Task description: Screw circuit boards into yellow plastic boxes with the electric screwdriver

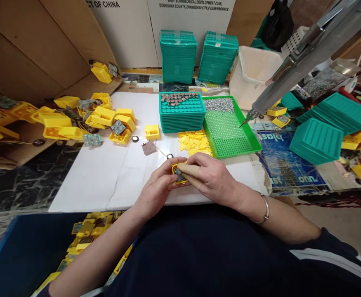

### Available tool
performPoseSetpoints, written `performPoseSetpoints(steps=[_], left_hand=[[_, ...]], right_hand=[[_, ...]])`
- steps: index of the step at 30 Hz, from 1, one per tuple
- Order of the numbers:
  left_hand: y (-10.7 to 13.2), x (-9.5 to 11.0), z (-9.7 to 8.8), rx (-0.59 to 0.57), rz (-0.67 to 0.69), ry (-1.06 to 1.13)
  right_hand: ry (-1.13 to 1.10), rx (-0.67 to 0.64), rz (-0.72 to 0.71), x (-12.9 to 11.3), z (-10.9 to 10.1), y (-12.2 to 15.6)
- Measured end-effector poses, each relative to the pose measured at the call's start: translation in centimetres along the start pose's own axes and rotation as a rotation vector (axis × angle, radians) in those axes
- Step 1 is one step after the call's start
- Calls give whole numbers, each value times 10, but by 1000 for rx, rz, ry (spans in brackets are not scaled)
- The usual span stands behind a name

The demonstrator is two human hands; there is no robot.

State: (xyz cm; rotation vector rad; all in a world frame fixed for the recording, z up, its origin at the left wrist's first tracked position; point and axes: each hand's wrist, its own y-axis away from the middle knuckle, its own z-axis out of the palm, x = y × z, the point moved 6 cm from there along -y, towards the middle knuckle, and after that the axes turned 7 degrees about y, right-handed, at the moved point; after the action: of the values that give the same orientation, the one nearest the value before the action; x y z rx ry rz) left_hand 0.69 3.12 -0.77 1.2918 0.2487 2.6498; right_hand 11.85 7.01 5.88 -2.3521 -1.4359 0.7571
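Observation:
Close to my body, over the front of the white work surface (130, 181), I hold a small yellow plastic case (185, 182) with a grey part inside. My left hand (155, 185) grips it from the left side, fingers behind and thumb at the front. Covers sit on the thumb and fingers of my right hand (213, 175), which press together at the inside and right edge of the case; whether they pinch a small part is hidden. Just beyond lie a brown square board (149, 148) with thin wires, a round black-rimmed disc (170, 156) and another yellow case (152, 132).
Yellow flat pieces (194, 142) lie beside a green tray (254, 144) of small metal screws. Stacked teal trays (182, 119) hold round parts on top. An electric screwdriver (279, 86) hangs at the right. Yellow cases (102, 117) pile up left; a blue bin (22, 243) holds more.

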Motion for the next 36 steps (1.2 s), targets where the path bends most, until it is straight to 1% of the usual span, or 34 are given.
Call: performPoseSetpoints(steps=[3,6,11,13,16,18,19,20,21,22,23,24,25,26,27,28,30,32,33,34,36], left_hand=[[0,-2,-1,-14,-9,-34],[-1,-3,-1,-38,-29,-37],[-1,-7,0,-89,-40,-40],[-1,-9,-1,-89,-18,-43],[-2,-11,-3,-48,15,-77],[-3,-13,-2,-36,12,-63],[-4,-14,-1,-37,2,-39],[-5,-14,-1,-38,-13,-11],[-5,-15,0,-35,-32,11],[-5,-15,0,-27,-57,24],[-5,-16,0,-14,-78,28],[-6,-15,0,3,-95,29],[-6,-15,0,20,-111,30],[-7,-15,1,32,-127,31],[-8,-16,3,39,-141,35],[-9,-17,6,38,-156,39],[-14,-20,14,25,-188,44],[-20,-24,23,11,-211,39],[-23,-27,26,5,-216,36],[-26,-28,29,3,-217,35],[-30,-31,32,2,-216,37]], right_hand=[[-74,-67,9,4,-1,-2],[-163,-89,40,11,-3,-4],[-198,-130,82,16,-2,-4],[-186,-110,96,15,1,-4],[-179,-14,143,12,7,-2],[-205,34,170,10,9,2],[-214,57,174,9,7,4],[-205,102,176,9,0,7],[-175,186,180,11,-12,11],[-126,337,180,15,-32,17],[-64,523,180,20,-56,25],[-13,736,192,27,-82,36],[5,990,159,34,-107,50],[-25,1064,175,46,-124,56],[-94,1046,225,62,-134,58],[-186,996,280,78,-140,57],[-372,760,375,107,-135,47],[-435,576,393,123,-121,36],[-424,530,383,127,-114,30],[-405,519,371,130,-107,24],[-401,550,376,137,-93,12]])
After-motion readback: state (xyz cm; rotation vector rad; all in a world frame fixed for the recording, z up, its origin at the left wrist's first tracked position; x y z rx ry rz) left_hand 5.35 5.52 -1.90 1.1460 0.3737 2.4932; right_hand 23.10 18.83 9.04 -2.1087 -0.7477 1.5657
